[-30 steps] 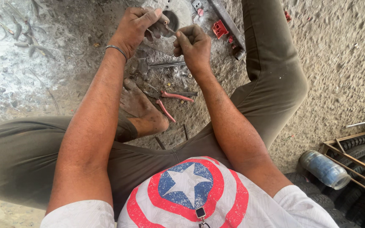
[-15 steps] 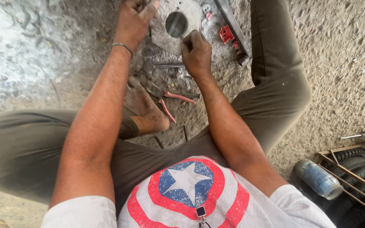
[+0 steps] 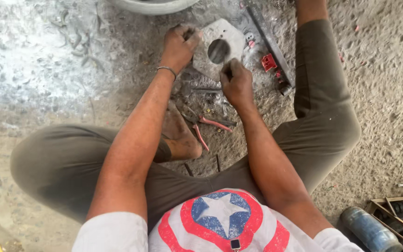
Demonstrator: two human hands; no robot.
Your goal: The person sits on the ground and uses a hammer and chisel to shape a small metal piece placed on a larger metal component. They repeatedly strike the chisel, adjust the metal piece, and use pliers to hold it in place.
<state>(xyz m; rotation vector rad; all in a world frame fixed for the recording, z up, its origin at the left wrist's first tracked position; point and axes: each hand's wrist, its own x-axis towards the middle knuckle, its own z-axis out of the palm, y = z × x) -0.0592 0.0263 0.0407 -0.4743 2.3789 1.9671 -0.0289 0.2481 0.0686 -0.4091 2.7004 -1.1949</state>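
On the dusty ground nearest the person's bare foot (image 3: 180, 135), red-handled pliers (image 3: 206, 126) lie unused. Farther out, the right hand (image 3: 236, 84) is closed, perhaps around a small tool pressed at the near edge of a flat metal plate (image 3: 220, 46) with a round hole; the left hand (image 3: 178, 46) grips its left edge. The work looks midway, the plate not yet set down.

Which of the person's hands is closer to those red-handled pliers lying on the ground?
The right hand. It sits just above the red-handled pliers, apart from them. The left hand is farther up, gripping the edge of the grey plate with a round hole.
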